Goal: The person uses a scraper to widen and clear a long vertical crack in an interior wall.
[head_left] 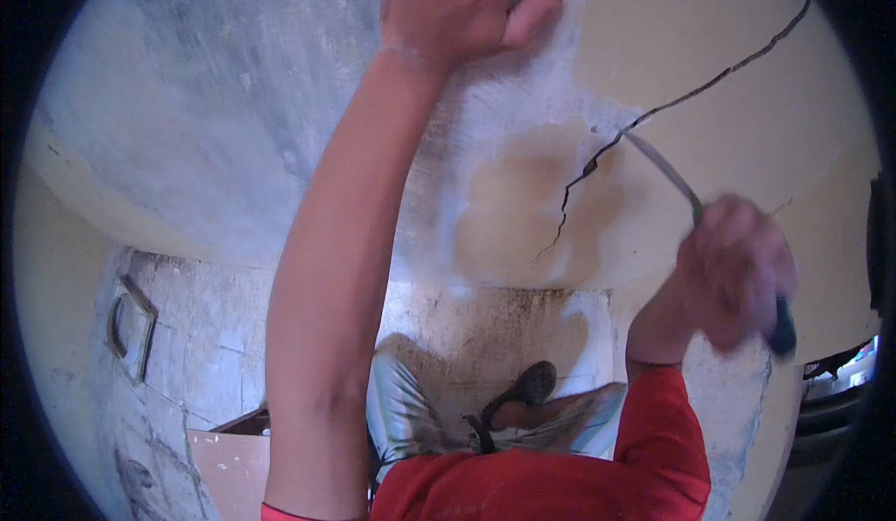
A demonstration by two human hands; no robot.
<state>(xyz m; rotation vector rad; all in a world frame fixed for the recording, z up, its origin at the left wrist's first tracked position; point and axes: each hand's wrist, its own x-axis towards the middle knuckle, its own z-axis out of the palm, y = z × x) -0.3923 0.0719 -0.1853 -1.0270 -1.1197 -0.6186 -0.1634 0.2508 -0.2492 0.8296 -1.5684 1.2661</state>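
Observation:
A long dark crack [686, 101] runs diagonally across the yellow wall [784, 138], thinning toward its lower end. My right hand [737, 269], blurred by motion, is closed around a knife [665, 164] with a slender, slightly curved blade and a dark green handle end. The blade's tip meets the crack where the yellow paint borders a whitish-grey patch. Up at the top edge, my left hand [457, 8] lies against the wall's grey-white part [224, 83]. Its thumb is stretched out, and the other fingers are mostly cut off by the frame.
Below the wall is a worn, stained tile floor [485, 325], with my legs and a dark sandal [535, 383] over it. A pale frame-like piece [131, 330] lies at the left. A pinkish box-like piece [229, 465] stands at lower left. Dark objects [831, 428] sit at the right edge.

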